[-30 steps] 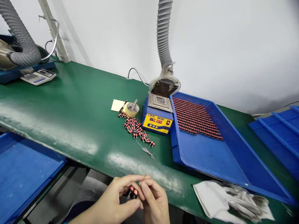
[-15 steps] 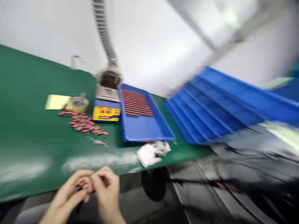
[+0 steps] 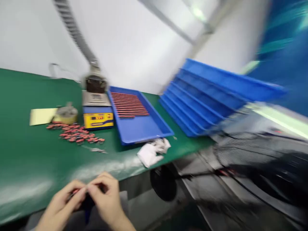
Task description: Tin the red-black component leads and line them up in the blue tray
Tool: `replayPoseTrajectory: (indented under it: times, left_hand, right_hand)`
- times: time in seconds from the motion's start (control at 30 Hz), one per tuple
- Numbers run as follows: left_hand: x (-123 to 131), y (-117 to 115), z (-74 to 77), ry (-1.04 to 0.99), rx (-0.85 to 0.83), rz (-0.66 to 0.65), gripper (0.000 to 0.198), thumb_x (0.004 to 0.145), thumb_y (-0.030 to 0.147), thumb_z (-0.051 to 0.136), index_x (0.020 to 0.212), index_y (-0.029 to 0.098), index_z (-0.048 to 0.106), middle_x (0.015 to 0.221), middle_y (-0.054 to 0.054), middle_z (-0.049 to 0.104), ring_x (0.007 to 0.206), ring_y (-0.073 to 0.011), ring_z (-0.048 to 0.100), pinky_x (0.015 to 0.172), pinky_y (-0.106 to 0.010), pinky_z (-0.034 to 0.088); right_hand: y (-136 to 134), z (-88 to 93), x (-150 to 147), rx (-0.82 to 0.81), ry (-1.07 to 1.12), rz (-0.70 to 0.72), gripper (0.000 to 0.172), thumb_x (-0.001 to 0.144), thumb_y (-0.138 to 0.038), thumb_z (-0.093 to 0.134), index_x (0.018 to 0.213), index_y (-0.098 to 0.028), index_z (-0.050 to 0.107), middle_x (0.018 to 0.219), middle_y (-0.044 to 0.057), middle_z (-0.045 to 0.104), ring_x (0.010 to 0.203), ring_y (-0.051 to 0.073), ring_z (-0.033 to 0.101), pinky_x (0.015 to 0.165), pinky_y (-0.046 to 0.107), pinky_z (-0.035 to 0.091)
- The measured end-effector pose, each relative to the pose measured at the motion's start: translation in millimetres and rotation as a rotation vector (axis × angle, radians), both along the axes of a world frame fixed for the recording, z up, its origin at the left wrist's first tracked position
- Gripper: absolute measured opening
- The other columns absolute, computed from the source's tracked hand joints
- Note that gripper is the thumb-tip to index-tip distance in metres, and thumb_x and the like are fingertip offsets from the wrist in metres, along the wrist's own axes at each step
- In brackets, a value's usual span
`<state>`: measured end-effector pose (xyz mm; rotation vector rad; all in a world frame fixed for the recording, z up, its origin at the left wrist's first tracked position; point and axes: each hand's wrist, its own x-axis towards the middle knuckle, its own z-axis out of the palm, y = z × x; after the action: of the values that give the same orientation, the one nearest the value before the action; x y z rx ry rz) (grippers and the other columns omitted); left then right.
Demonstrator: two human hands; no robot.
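Note:
My left hand (image 3: 61,203) is closed around small red-and-black parts (image 3: 75,192), of which only a little shows between the fingers. Thumb and index finger of my right hand (image 3: 107,197) are pinched together and meet the left fingertips; whatever they grip is hidden. Both hands are low in the head view, just in front of the green table's (image 3: 21,170) near edge. Beyond them on the table lies a loose pile of similar red-and-black parts (image 3: 77,133). A few small pale pieces (image 3: 97,150) lie just this side of that pile.
Behind the pile stand a yellow-and-blue soldering station (image 3: 98,120), a round tin (image 3: 66,115) and a yellow paper (image 3: 42,116). A blue tray (image 3: 141,128) holds rows of red strips (image 3: 130,104). Crumpled white tissue (image 3: 149,154) lies before it; stacked blue trays (image 3: 192,102) lean at right.
The camera view has swung, so the bench items sit further left. My hands stay together at the fingertips, and less of the red parts shows in my left hand.

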<state>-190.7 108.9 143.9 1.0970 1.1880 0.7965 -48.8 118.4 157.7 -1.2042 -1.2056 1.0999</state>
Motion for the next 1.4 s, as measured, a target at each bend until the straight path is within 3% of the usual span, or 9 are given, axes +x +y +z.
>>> replayPoseTrajectory:
  times: [0.1,0.2,0.37,0.7,0.83,0.93,1.07,1.3,1.4]
  left_hand:
    - [9.2,-4.3,22.7,0.016,0.086,0.087,0.032,0.084,0.044,0.053,0.069,0.017,0.055,0.063,0.003,0.045,0.061,-0.0107,0.039,0.058,-0.021,0.033]
    - [5.4,3.8,31.1,-0.024,0.072,0.154,0.024,0.086,0.036,0.052,0.072,0.015,0.054,0.065,0.004,0.045,0.063,-0.0097,0.039,0.061,-0.021,0.032]
    - [-3.4,-3.1,31.7,-0.074,0.036,0.292,0.022,0.084,0.034,0.053,0.073,0.015,0.053,0.063,0.005,0.043,0.061,-0.0091,0.037,0.059,-0.022,0.029]
    - [-3.7,-1.9,22.0,-0.119,0.023,0.338,0.027,0.084,0.039,0.054,0.072,0.015,0.051,0.060,0.005,0.042,0.058,-0.0083,0.036,0.056,-0.021,0.029]
    - [-5.1,-0.3,25.7,-0.047,0.040,0.317,0.022,0.085,0.033,0.052,0.072,0.015,0.053,0.064,0.004,0.044,0.061,-0.0087,0.038,0.059,-0.021,0.031]
    - [-6.3,0.1,27.6,0.026,0.065,0.288,0.021,0.086,0.030,0.052,0.074,0.014,0.056,0.066,0.004,0.047,0.064,-0.0092,0.041,0.062,-0.021,0.033]
    - [-7.6,-0.8,27.5,0.052,0.090,0.261,0.020,0.087,0.029,0.051,0.076,0.015,0.058,0.067,0.004,0.050,0.066,-0.0092,0.043,0.063,-0.020,0.034]
    - [-10.7,-2.5,30.8,0.149,0.152,0.214,0.019,0.089,0.026,0.049,0.078,0.015,0.060,0.067,0.004,0.053,0.065,-0.0082,0.046,0.062,-0.018,0.034]
    - [-11.1,-3.1,30.7,0.175,0.172,0.203,0.015,0.087,0.020,0.050,0.077,0.015,0.060,0.067,0.004,0.055,0.064,-0.0075,0.047,0.060,-0.017,0.034]
  right_hand:
    - [6.7,-5.3,5.0,-0.088,0.085,0.187,0.015,0.076,-0.029,0.065,0.065,-0.020,0.070,0.061,-0.001,0.053,0.060,0.013,0.048,0.058,0.025,0.039]
    - [18.2,-18.0,0.8,-0.140,0.142,0.288,0.013,0.078,-0.030,0.066,0.069,-0.021,0.069,0.064,-0.002,0.051,0.060,0.012,0.047,0.058,0.024,0.039]
    - [24.5,-21.6,-8.3,-0.116,0.117,0.377,0.011,0.075,-0.027,0.070,0.067,-0.020,0.067,0.064,-0.001,0.051,0.060,0.012,0.047,0.055,0.023,0.040]
    - [24.5,-20.4,-8.2,-0.122,0.059,0.439,0.017,0.079,-0.028,0.066,0.065,-0.019,0.063,0.065,0.001,0.053,0.061,0.014,0.051,0.057,0.024,0.041]
    - [26.6,-19.3,-1.1,-0.031,-0.007,0.573,0.014,0.079,-0.024,0.064,0.066,-0.020,0.062,0.068,0.003,0.058,0.065,0.017,0.055,0.059,0.026,0.043]
    - [30.1,-12.8,4.1,0.056,-0.026,0.490,0.006,0.079,-0.019,0.062,0.080,-0.022,0.067,0.073,0.003,0.062,0.069,0.018,0.059,0.063,0.028,0.047]
    - [34.5,-2.1,5.9,0.256,-0.172,0.475,0.031,0.078,-0.008,0.061,0.100,-0.029,0.068,0.079,0.002,0.067,0.072,0.018,0.063,0.066,0.028,0.049]
    - [35.5,-3.9,1.6,0.509,-0.286,0.383,0.040,0.075,0.000,0.063,0.104,-0.028,0.066,0.077,0.002,0.067,0.066,0.018,0.063,0.062,0.030,0.051]
    - [36.8,-5.7,2.4,0.616,-0.290,0.405,0.035,0.076,0.002,0.062,0.101,-0.023,0.065,0.074,0.002,0.066,0.065,0.016,0.061,0.059,0.029,0.051]
